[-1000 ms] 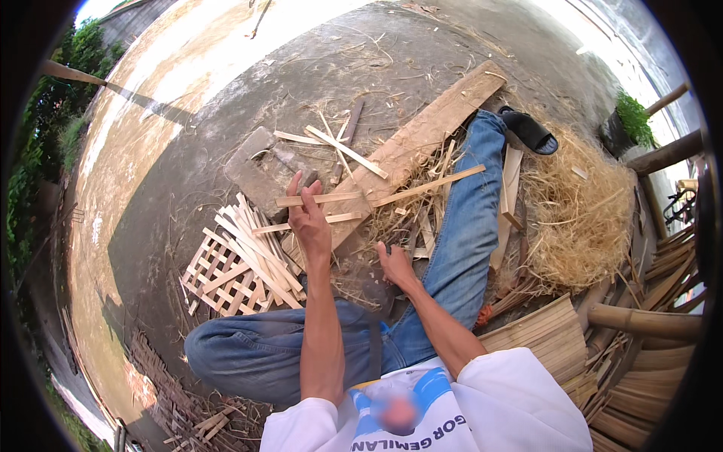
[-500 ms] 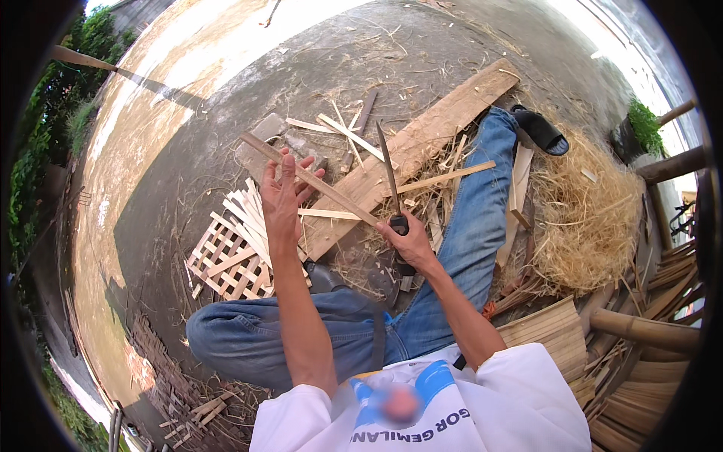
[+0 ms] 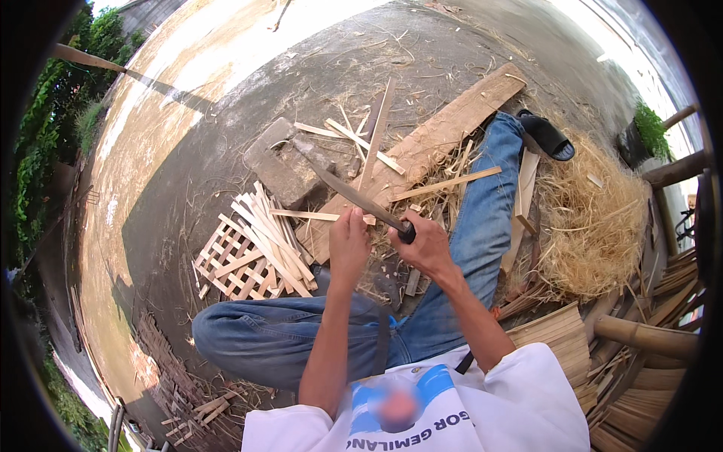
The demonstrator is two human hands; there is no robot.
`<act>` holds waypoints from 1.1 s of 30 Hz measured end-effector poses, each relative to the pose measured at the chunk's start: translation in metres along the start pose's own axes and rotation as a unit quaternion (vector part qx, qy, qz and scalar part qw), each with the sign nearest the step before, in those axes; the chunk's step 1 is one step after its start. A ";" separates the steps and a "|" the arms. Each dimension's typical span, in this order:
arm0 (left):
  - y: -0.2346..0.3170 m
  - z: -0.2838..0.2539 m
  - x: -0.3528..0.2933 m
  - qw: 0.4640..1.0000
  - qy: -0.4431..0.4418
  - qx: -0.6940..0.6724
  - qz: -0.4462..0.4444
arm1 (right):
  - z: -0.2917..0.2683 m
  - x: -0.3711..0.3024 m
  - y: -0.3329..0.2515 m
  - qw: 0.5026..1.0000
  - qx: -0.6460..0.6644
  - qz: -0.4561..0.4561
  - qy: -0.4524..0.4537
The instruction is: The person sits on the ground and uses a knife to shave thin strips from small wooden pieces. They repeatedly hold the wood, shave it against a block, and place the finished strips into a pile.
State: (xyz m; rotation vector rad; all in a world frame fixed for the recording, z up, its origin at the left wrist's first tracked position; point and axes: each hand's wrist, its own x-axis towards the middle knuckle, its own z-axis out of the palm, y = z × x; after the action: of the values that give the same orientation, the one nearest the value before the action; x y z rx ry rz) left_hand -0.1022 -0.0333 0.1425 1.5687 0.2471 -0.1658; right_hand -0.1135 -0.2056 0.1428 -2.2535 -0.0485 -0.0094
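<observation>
My right hand (image 3: 425, 245) is wrapped round the black handle of a long knife (image 3: 343, 187), whose blade points up and to the left. My left hand (image 3: 350, 242) pinches the lower end of a flat bamboo strip (image 3: 379, 132) that points away from me. The blade passes across the strip close above my left fingers; whether they touch I cannot tell. Beneath them lies a long wooden plank (image 3: 444, 128), slanting from near my legs to the far right. A pale strip (image 3: 316, 215) lies just beyond my left hand.
Left of my hands, pale strips (image 3: 263, 233) are heaped on a woven lattice (image 3: 226, 264). A stone block (image 3: 279, 162) sits beyond. My outstretched leg in jeans (image 3: 482, 203) lies right, with a black sandal (image 3: 546, 135) and a pile of shavings (image 3: 587, 218) past it.
The bamboo strip has passed from my right hand to my left and swung to point away from me. The knife has tilted from upright to leftward across it.
</observation>
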 end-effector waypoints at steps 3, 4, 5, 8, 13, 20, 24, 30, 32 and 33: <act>-0.004 0.007 -0.017 0.976 0.045 0.177 0.114 | 0.000 -0.002 0.009 0.999 -0.025 -0.040 -0.023; 0.000 0.010 -0.023 0.961 0.047 0.229 0.145 | 0.001 -0.001 0.016 0.998 -0.045 -0.049 0.001; 0.002 0.012 -0.026 0.942 0.048 0.281 0.176 | 0.002 0.000 0.024 0.996 -0.066 -0.057 0.026; -0.007 0.003 -0.028 0.936 0.045 0.307 0.165 | 0.010 0.004 0.029 0.990 -0.095 -0.085 0.068; -0.008 -0.004 -0.028 0.959 0.046 0.237 0.147 | 0.015 0.017 0.028 0.989 -0.103 -0.064 0.084; 0.033 -0.013 -0.114 0.996 -0.057 0.034 -0.062 | -0.039 0.106 0.142 0.962 -0.107 0.232 0.099; 0.017 -0.021 -0.083 0.966 -0.014 -0.210 -0.151 | -0.038 0.066 0.077 0.988 -0.104 0.109 0.030; 0.022 -0.015 -0.069 0.983 0.002 -0.119 -0.140 | 0.020 -0.036 0.006 0.999 -0.009 -0.020 -0.031; 0.018 -0.015 -0.070 0.989 0.007 -0.071 -0.132 | 0.026 -0.033 0.016 0.998 -0.025 -0.058 0.000; 0.016 -0.015 -0.072 0.991 0.010 -0.049 -0.127 | 0.025 -0.027 0.020 0.997 -0.037 -0.068 0.004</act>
State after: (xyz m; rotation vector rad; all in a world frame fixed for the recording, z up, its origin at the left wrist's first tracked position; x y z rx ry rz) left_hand -0.1677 -0.0219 0.1769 1.4378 0.4654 -0.3312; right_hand -0.1402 -0.2003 0.1108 -2.3196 -0.1998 -0.0942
